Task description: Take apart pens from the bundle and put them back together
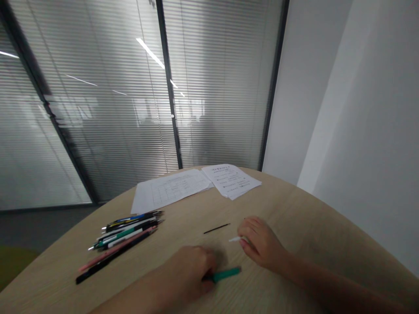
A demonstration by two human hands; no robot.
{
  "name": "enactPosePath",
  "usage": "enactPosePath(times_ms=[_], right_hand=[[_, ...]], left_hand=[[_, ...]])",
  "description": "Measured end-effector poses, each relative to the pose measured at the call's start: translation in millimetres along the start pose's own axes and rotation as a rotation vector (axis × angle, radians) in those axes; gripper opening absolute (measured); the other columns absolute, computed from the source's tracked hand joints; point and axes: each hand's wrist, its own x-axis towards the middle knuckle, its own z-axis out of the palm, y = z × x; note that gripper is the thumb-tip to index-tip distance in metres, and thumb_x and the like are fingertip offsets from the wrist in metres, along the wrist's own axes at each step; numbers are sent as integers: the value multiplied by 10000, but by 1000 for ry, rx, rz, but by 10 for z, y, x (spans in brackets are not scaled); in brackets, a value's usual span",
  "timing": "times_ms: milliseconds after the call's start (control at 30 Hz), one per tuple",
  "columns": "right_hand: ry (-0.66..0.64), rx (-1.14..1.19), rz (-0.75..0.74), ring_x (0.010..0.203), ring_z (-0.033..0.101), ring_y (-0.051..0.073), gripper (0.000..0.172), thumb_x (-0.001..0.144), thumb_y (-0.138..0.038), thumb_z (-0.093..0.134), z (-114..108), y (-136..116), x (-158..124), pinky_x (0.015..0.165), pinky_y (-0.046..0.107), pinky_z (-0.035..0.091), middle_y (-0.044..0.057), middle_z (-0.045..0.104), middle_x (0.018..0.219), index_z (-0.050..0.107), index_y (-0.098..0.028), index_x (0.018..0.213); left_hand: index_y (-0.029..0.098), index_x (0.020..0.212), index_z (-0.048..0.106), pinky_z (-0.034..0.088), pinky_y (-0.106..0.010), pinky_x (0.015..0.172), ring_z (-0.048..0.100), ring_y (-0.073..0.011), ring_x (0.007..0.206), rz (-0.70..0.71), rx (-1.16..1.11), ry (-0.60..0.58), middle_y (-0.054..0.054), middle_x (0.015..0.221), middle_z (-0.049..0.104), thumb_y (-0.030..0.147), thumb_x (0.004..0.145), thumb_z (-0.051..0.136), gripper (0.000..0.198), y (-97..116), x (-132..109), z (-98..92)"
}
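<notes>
My left hand (191, 270) rests on the wooden table (294, 209) with its fingers closed round a green pen part (225, 274) that sticks out to the right. My right hand (262, 242) lies a little further back and pinches a small white piece (235, 239) at its fingertips. A thin black rod (216, 228), like a pen refill, lies on the table just beyond both hands.
A row of several pens (126, 233) lies to the left, black, green, pink and blue among them. Two printed paper sheets (196, 183) sit at the far side of the round table. Glass walls with blinds stand behind, a white wall at right.
</notes>
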Motion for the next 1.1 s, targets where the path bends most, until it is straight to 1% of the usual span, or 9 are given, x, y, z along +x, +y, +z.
enactPosePath(times_ms=[100,200,267,400,533,833,1100], right_hand=[[7,30,136,711,495,176,113,795,-123,349,7,35,-26,699,337,411,45,554,716,439,-192,793],[32,64,195,721,491,176,121,796,-123,337,11,52,-41,690,332,411,47,549,729,436,-192,804],[33,78,182,713,483,173,122,795,-123,335,10,49,-42,680,326,410,45,545,724,435,-192,798],[-14,87,129,702,471,169,112,794,-125,345,4,31,-36,681,321,402,38,541,714,433,-193,784],[-36,79,99,707,471,171,111,794,-125,350,2,28,-33,688,323,398,39,544,721,440,-190,796],[-46,55,126,701,474,174,111,794,-135,360,17,36,-42,677,322,402,44,545,711,458,-184,788],[-67,60,148,704,478,172,98,783,-129,385,41,48,-43,682,320,400,38,545,712,464,-187,778]], left_hand=[[191,748,608,365,-236,510,567,-167,607,-37,-86,71,-13,696,634,206,687,473,148,-93,2,-57],[190,759,594,357,-217,509,554,-141,595,-53,-160,103,-2,684,625,182,681,445,168,-182,10,-105],[190,774,587,352,-214,503,547,-133,585,-66,-176,96,1,675,621,181,681,436,177,-211,16,-117],[193,786,581,336,-219,496,538,-131,580,-73,-160,89,2,677,619,219,697,444,165,-202,22,-103],[192,769,580,328,-224,500,534,-129,584,-57,-161,119,1,679,618,207,700,442,156,-174,19,-92],[184,756,582,339,-230,515,548,-146,595,-75,-181,126,-8,683,622,193,697,450,144,-144,7,-158],[199,763,568,315,-225,512,541,-146,602,-45,-144,178,3,685,608,231,726,455,123,-199,25,-112]])
